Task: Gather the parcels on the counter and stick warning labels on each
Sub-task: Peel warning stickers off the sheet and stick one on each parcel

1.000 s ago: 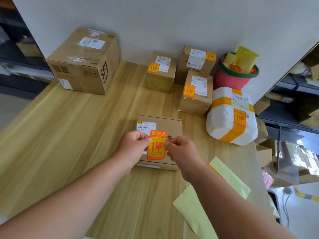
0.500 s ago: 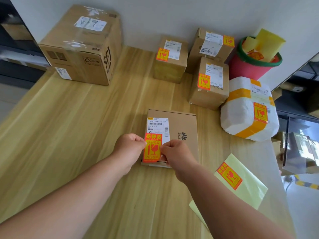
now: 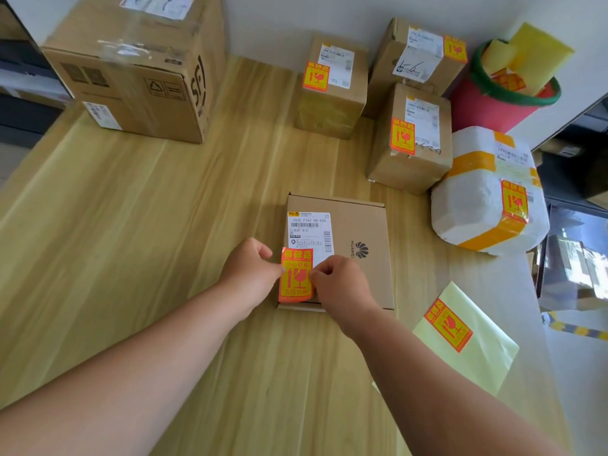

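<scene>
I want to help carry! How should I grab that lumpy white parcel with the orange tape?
Probably with two hands, one on each rounded side of the white parcel, coming from above. It looks wide and bulgy, with no handle, and boxes crowd its left, so a one-hand grip could slip.

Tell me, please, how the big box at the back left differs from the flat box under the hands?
The big box is tall and bulky; the flat box is low and thin. The big box shows no orange warning label; the flat box has one held against its near left corner by both hands. The big box stands by the wall, the flat box mid-counter. Both are brown cardboard with white shipping labels.
</scene>
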The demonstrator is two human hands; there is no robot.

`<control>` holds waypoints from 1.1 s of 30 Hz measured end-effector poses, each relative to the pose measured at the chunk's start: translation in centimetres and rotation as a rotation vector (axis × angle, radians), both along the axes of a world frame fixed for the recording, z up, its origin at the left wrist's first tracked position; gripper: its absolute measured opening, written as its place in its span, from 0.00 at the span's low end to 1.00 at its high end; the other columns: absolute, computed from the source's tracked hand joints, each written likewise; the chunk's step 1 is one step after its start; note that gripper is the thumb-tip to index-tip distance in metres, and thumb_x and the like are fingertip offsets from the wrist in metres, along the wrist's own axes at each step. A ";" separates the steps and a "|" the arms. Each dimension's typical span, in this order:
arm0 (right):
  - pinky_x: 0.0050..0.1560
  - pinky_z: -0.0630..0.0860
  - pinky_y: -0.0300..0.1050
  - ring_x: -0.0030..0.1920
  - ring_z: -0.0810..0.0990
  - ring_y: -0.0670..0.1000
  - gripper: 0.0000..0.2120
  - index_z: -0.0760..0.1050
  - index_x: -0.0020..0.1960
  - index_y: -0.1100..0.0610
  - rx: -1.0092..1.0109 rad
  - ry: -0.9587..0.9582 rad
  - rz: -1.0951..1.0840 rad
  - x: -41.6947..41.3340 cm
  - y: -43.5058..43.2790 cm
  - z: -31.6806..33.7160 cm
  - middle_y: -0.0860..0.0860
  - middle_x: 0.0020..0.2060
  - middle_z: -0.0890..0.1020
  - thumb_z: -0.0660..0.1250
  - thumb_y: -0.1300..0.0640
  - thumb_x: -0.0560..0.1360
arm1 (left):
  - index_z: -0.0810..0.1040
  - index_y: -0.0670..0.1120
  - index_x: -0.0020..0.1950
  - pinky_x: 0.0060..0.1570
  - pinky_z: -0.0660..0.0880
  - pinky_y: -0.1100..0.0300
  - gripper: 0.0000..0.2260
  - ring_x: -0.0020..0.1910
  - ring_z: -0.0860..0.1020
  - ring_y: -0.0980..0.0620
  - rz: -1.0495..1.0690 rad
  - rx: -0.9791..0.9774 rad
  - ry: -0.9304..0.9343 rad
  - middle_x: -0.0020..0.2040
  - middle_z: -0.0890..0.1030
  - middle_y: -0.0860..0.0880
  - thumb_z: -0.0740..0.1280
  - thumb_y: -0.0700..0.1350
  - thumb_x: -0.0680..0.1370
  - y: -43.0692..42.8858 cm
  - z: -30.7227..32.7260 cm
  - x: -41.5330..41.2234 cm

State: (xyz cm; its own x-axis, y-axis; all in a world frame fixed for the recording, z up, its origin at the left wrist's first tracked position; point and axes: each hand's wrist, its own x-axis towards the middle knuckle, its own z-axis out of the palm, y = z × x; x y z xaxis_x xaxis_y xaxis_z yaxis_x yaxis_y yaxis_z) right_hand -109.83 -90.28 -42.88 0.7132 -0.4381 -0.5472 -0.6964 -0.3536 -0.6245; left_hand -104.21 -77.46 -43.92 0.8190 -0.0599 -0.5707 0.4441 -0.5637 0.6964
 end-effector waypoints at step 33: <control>0.33 0.68 0.44 0.33 0.75 0.54 0.08 0.74 0.35 0.58 -0.084 -0.050 -0.136 0.0 -6.0 0.9 0.53 0.29 0.76 0.63 0.61 0.73 | 0.70 0.49 0.43 0.28 0.65 0.61 0.07 0.37 0.75 0.48 -0.138 0.002 -0.145 0.41 0.77 0.49 0.65 0.38 0.72 -6.6 1.5 -0.1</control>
State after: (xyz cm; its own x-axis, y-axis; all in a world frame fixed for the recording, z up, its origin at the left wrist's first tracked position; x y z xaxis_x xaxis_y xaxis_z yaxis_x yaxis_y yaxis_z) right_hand -109.88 -96.24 -42.03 0.6696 -0.5753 -0.4698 -0.7102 -0.3107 -0.6318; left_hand -104.27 -84.06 -42.45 0.8765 -0.1759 -0.4481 0.2581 -0.6139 0.7460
